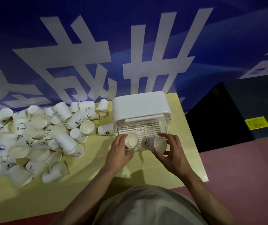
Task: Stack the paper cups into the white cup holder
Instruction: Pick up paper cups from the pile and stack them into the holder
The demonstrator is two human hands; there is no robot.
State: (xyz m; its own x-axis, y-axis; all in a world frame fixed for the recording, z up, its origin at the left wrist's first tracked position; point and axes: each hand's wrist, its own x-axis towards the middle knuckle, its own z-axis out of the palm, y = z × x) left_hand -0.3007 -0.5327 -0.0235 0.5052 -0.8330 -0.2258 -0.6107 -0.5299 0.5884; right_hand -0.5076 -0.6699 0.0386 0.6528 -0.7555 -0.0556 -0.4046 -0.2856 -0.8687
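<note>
The white cup holder stands at the back of the yellow table, its lid raised and its slotted white tray exposed. My left hand grips an upright paper cup at the tray's front left corner. My right hand holds a second paper cup, tilted on its side with the mouth facing right, over the tray's front edge. The two cups are a little apart.
A big pile of loose paper cups covers the table's left half. One cup with a percent sign lies against the holder's left side. A black box stands to the right, and a blue banner wall rises behind.
</note>
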